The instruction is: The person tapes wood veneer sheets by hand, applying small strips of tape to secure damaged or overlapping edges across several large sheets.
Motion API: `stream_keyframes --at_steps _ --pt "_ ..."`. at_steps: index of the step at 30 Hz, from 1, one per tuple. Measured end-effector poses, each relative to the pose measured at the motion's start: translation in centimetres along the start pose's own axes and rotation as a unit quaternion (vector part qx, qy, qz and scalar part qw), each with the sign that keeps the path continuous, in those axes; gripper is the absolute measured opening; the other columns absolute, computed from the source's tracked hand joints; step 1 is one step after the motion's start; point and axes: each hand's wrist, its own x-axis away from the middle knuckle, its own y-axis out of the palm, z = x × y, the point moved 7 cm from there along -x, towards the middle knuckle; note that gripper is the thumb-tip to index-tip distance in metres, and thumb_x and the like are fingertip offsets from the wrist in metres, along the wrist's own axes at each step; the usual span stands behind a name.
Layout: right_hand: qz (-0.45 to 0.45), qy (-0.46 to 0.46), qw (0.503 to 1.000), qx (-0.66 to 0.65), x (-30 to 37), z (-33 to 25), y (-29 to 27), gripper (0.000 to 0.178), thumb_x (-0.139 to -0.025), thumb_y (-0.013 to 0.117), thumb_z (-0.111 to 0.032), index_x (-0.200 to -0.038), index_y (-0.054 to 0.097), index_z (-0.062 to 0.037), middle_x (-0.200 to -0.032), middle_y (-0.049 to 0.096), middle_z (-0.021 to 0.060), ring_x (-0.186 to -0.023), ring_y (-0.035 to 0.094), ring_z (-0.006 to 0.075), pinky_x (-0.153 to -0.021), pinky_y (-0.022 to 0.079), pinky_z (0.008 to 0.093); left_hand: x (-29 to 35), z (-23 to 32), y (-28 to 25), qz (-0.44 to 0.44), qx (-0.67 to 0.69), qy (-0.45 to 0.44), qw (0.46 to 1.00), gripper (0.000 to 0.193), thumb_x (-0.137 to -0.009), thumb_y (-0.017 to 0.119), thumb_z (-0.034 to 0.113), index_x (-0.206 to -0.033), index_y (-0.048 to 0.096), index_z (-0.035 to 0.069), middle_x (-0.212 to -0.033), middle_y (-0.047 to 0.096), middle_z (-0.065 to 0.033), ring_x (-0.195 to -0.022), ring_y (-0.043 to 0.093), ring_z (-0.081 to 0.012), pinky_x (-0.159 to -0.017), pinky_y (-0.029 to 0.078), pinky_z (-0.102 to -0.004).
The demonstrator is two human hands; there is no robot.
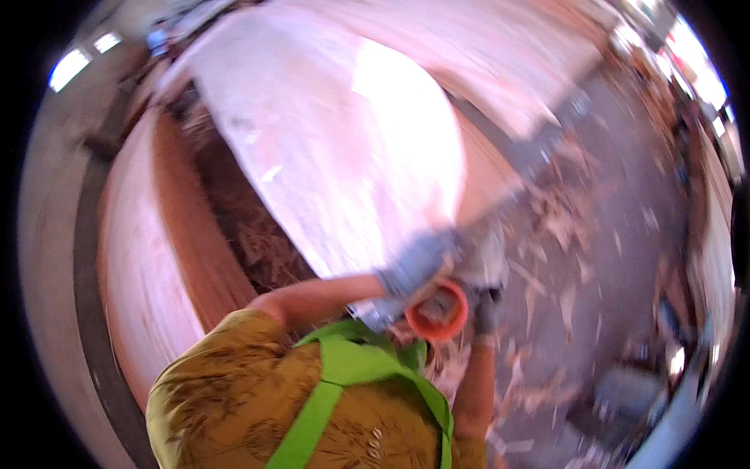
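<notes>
My left hand, in a grey glove, reaches across to the near end of a large pale wood sheet. Motion smears its fingers. My right hand, in a darker glove, has its fingers curled beside a whitish, blurred piece; what it grips I cannot make out. Between the hands and close to my body is an orange-red round tub with something greyish inside. A bright green apron covers the front of my brown-yellow shirt.
Another stack of wood sheets curves along the left, with a dark gap full of scraps beside it. More sheets lie at the far side. Torn wood scraps litter the grey floor on the right. A grey box-like object stands lower right.
</notes>
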Motion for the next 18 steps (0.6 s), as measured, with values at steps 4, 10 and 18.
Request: stream_keyframes --at_steps 4,10,18 --pt "-0.049 -0.05 0.976 0.208 7.0 -11.1 -1.8 0.022 -0.089 0.05 -0.023 -0.073 0.045 -0.0091 -0.056 0.037 -0.0039 -0.048 0.032 0.0072 -0.044 0.027 0.0248 1.1 5.0 12.6 -0.066 -0.293 0.212 0.93 0.045 -0.078 0.058 0.021 -0.121 0.048 0.012 -0.091 0.062 -0.0106 -0.074 0.062 -0.0271 -0.066 0.048 -0.0406" --pt "-0.019 -0.215 0.931 0.296 17.2 -24.0 -12.2 0.012 -0.088 0.057 -0.018 -0.095 0.061 -0.0093 -0.063 0.049 -0.0031 -0.056 0.048 0.01 -0.05 0.039 0.0251 2.4 2.0 20.3 -0.233 -0.225 0.281 0.903 0.021 -0.074 0.064 0.03 -0.092 0.067 0.021 -0.08 0.063 -0.0004 -0.081 0.061 -0.0236 -0.09 0.034 -0.0505" --pt "0.099 0.166 0.963 0.187 24.9 -28.8 -23.6 0.011 -0.087 0.056 -0.02 -0.078 0.052 -0.0135 -0.062 0.04 -0.0032 -0.057 0.037 0.0087 -0.051 0.034 0.0241 0.6 1.0 16.1 -0.237 0.227 0.091 0.94 0.009 -0.078 0.057 0.003 -0.08 0.065 0.004 -0.071 0.061 -0.0051 -0.07 0.057 -0.0167 -0.067 0.044 -0.0305"
